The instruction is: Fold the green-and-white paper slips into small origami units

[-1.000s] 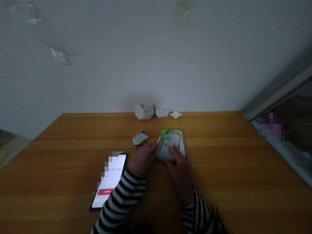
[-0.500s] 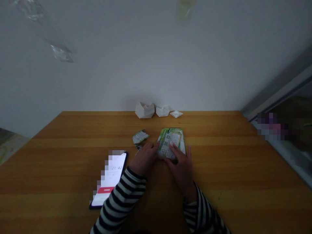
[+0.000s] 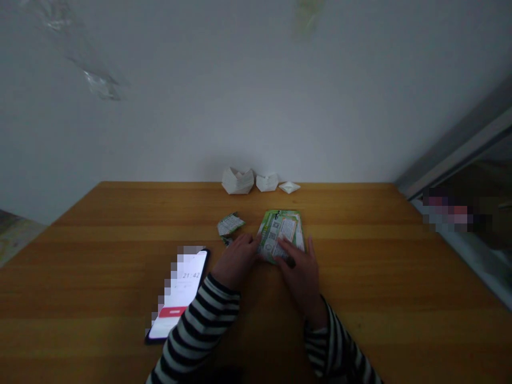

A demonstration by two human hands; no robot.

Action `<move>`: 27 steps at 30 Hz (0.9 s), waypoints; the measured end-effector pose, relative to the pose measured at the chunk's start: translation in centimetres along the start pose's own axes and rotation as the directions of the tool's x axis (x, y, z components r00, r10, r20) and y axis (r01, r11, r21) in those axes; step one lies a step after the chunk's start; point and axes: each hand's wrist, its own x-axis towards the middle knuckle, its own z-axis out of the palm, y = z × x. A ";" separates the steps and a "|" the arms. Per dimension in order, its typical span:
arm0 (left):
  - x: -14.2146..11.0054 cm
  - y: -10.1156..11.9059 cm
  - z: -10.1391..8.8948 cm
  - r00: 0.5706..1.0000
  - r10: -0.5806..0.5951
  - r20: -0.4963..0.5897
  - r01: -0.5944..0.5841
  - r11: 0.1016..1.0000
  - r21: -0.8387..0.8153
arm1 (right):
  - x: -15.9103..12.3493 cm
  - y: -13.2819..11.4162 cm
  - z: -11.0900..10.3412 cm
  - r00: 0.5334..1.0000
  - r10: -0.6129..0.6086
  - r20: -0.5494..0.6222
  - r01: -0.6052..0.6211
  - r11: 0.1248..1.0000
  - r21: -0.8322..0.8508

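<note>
Paper [image 3: 286, 226], printed green and white, kept its place on the tabletop [image 3: 380, 266], directly ahead of you. Change over the last half second was slight: your right hand [image 3: 299, 268] slid a little to the right and towards you, and its thumb shifted along the near edge. Your left hand [image 3: 239, 258] stayed put. By judgement, this amounted to an adjustment of contact only; the paper was held steady and its outline looked unaltered.

Right grip: spread, fingertips resting on the printed face, with a gap between thumb and forefinger. Left grip: fingers bent at the left edge of the paper; whether they pinched it could not be told.

Item count was as follows. Hands numbered two, each in a striped sleeve [image 3: 200, 328]. Paper numbered one, in several layers that could not be counted. Scrap [image 3: 231, 224] numbered one, crumpled, to the left of the paper and just beyond your left hand; a dark bit beneath it was partly hidden, and its joining to the scrap could not be confirmed. White shapes [image 3: 267, 183], folded, numbered three, set in a row near the wall [image 3: 256, 96] and decreasing in size towards the right. Phone [image 3: 180, 292] numbered one, lit, partly covered by your left sleeve.
</note>
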 end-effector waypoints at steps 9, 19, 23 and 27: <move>-0.3 -0.2 -0.6 0.998 0.033 0.056 -0.032 0.999 -0.025 | 0.5 0.5 -0.7 0.994 -0.106 0.034 0.107 0.994 -0.029; -0.3 -0.3 -1.4 0.992 0.010 0.126 -0.008 1.000 -0.020 | 0.8 0.8 -1.0 0.992 -0.121 0.036 0.121 0.993 0.017; -0.1 -0.7 -1.2 0.993 0.039 0.115 -0.032 0.997 -0.065 | 0.9 0.9 -1.0 0.990 -0.134 0.032 0.134 0.991 0.024; 0.0 -1.2 -0.7 0.994 0.060 0.097 -0.051 0.994 -0.094 | 1.0 0.9 -1.0 0.991 -0.131 0.026 0.130 0.991 0.019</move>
